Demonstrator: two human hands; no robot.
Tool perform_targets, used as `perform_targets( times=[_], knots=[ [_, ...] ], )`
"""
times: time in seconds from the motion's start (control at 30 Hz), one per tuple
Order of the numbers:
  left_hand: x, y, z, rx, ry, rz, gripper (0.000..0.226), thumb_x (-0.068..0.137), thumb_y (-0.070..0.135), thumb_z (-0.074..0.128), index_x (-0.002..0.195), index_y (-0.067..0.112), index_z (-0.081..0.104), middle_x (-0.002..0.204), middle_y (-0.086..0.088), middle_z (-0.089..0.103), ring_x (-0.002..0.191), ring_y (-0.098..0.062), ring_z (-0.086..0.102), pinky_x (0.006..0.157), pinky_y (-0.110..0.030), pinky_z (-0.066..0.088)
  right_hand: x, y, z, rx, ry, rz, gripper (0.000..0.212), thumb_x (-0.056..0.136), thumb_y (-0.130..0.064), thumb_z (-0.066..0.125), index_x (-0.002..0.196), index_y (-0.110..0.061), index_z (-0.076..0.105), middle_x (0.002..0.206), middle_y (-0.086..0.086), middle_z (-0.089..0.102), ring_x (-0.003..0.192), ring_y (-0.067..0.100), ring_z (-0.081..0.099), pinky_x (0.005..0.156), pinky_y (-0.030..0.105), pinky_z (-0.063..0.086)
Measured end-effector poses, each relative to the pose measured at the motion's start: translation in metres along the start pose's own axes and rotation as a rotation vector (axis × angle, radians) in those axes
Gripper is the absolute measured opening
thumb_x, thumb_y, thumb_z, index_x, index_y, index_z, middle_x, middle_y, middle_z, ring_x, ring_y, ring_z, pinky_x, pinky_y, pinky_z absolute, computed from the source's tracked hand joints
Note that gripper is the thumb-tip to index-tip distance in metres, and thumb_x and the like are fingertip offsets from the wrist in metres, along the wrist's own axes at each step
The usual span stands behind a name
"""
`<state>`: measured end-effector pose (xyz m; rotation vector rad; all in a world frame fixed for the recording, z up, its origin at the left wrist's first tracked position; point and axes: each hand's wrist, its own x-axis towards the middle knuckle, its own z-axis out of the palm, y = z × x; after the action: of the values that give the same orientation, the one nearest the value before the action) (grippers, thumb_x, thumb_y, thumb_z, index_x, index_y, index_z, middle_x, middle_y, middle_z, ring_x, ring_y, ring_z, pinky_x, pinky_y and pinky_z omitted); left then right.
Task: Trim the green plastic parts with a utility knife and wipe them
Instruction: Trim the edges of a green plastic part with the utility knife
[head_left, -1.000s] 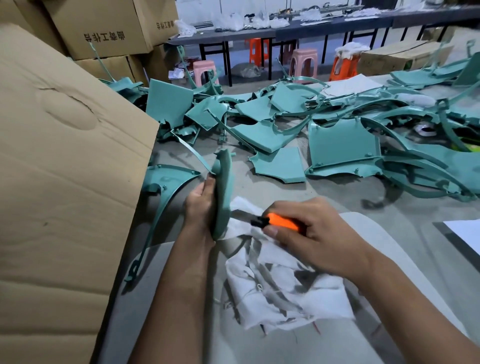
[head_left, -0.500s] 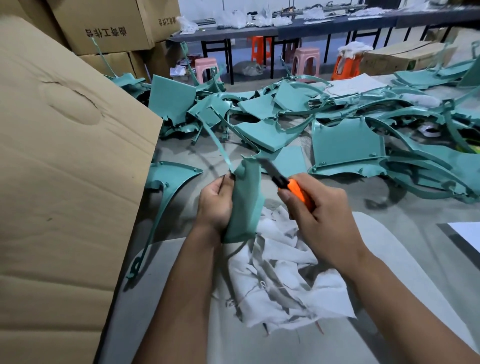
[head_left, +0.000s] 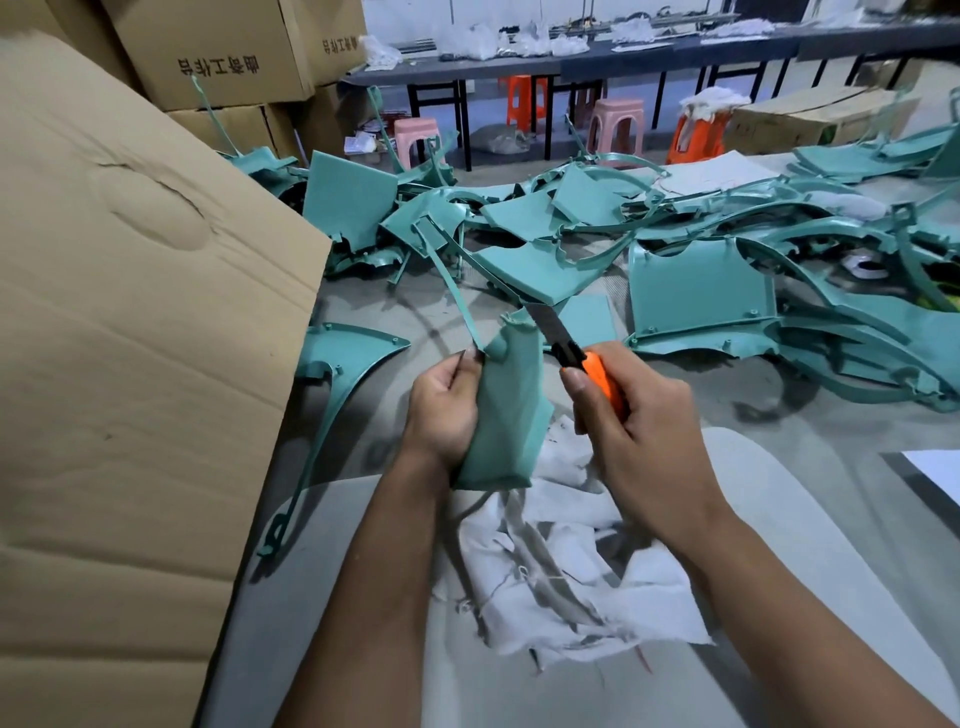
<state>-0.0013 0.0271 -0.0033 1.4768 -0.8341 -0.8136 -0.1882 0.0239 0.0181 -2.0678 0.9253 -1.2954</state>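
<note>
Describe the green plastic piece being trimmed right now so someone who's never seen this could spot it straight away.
Start at the big tan cardboard sheet on the left; just right of it the left hand grips a green plastic panel upright above the white rag. Unlike the loose green parts behind, it meets the orange utility knife blade at its top edge.

We note the green plastic part (head_left: 511, 410) has a smooth, matt face. The utility knife (head_left: 576, 358) pairs a bare metal blade with a glossy orange plastic body. The white cloth (head_left: 561, 577) looks frayed; the cardboard box (head_left: 130, 364) is matt and dented.
</note>
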Motion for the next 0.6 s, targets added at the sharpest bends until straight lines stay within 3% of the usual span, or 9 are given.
perform_targets(
  times=[0.07, 0.13, 0.23, 0.3, 0.37, 0.47, 0.53, 0.6],
  knots=[
    [0.002, -0.002, -0.001, 0.010, 0.009, -0.016, 0.028, 0.108, 0.022, 0.047, 0.091, 0.015, 0.068, 0.082, -0.003, 0.067, 0.081, -0.021, 0.056, 0.076, -0.034, 0.045, 0.000, 0.002, 0.000, -0.021, -0.024, 0.000, 0.032, 0.106, -0.039, 0.055, 0.083, -0.016, 0.054, 0.063, 0.003, 0.057, 0.054, 0.027, 0.053, 0.053, 0.046, 0.045],
    [0.003, -0.001, -0.003, -0.069, 0.003, -0.069, 0.030, 0.109, 0.023, 0.044, 0.090, 0.013, 0.065, 0.065, 0.002, 0.060, 0.060, -0.020, 0.051, 0.061, -0.028, 0.043, -0.001, 0.002, -0.003, -0.017, -0.068, -0.041, 0.028, 0.106, -0.035, 0.058, 0.084, -0.017, 0.057, 0.064, 0.003, 0.055, 0.055, 0.024, 0.051, 0.053, 0.045, 0.042],
    [0.000, 0.005, -0.007, -0.250, -0.039, -0.144, 0.027, 0.110, 0.020, 0.039, 0.095, 0.011, 0.059, 0.051, 0.006, 0.051, 0.037, -0.005, 0.042, 0.040, -0.016, 0.034, -0.003, -0.001, -0.009, 0.025, -0.162, -0.129, 0.020, 0.105, -0.028, 0.062, 0.088, -0.018, 0.061, 0.066, -0.003, 0.053, 0.055, 0.021, 0.051, 0.051, 0.036, 0.041],
    [-0.001, 0.005, -0.009, -0.159, -0.050, -0.098, 0.022, 0.109, 0.020, 0.039, 0.098, 0.018, 0.058, 0.051, 0.011, 0.048, 0.040, -0.002, 0.040, 0.048, -0.022, 0.033, -0.003, -0.003, -0.014, 0.081, -0.216, -0.148, 0.017, 0.103, -0.027, 0.063, 0.089, -0.018, 0.063, 0.067, -0.004, 0.052, 0.055, 0.020, 0.051, 0.051, 0.028, 0.040],
    [-0.001, 0.004, -0.009, -0.116, -0.037, -0.073, 0.024, 0.109, 0.022, 0.038, 0.095, 0.021, 0.058, 0.048, 0.014, 0.047, 0.042, -0.001, 0.040, 0.053, -0.024, 0.031, -0.002, -0.004, -0.021, 0.123, -0.264, -0.161, 0.018, 0.102, -0.026, 0.063, 0.090, -0.013, 0.065, 0.066, -0.002, 0.053, 0.054, 0.021, 0.050, 0.050, 0.031, 0.040],
    [0.000, 0.005, -0.003, -0.321, 0.024, -0.159, 0.025, 0.110, 0.025, 0.041, 0.107, 0.012, 0.062, 0.047, 0.012, 0.050, 0.038, -0.003, 0.046, 0.042, -0.016, 0.036, -0.002, -0.005, -0.026, 0.147, -0.301, -0.224, 0.021, 0.102, -0.023, 0.064, 0.088, -0.008, 0.068, 0.068, 0.000, 0.055, 0.055, 0.021, 0.051, 0.050, 0.032, 0.039],
    [0.001, 0.005, 0.000, -0.290, 0.063, -0.146, 0.026, 0.110, 0.027, 0.042, 0.103, 0.010, 0.061, 0.051, 0.009, 0.053, 0.048, -0.011, 0.048, 0.046, -0.020, 0.038, -0.004, -0.008, -0.022, 0.150, -0.250, -0.232, 0.021, 0.102, -0.024, 0.063, 0.089, -0.008, 0.068, 0.067, -0.001, 0.054, 0.055, 0.021, 0.050, 0.051, 0.031, 0.039],
    [0.000, 0.004, 0.002, -0.148, 0.089, -0.094, 0.031, 0.110, 0.029, 0.042, 0.096, 0.011, 0.062, 0.064, 0.003, 0.062, 0.064, -0.021, 0.055, 0.060, -0.030, 0.047, -0.005, -0.008, -0.015, 0.107, -0.151, -0.193, 0.020, 0.104, -0.025, 0.060, 0.093, -0.009, 0.067, 0.066, 0.002, 0.055, 0.056, 0.024, 0.053, 0.052, 0.037, 0.041]
  ],
)
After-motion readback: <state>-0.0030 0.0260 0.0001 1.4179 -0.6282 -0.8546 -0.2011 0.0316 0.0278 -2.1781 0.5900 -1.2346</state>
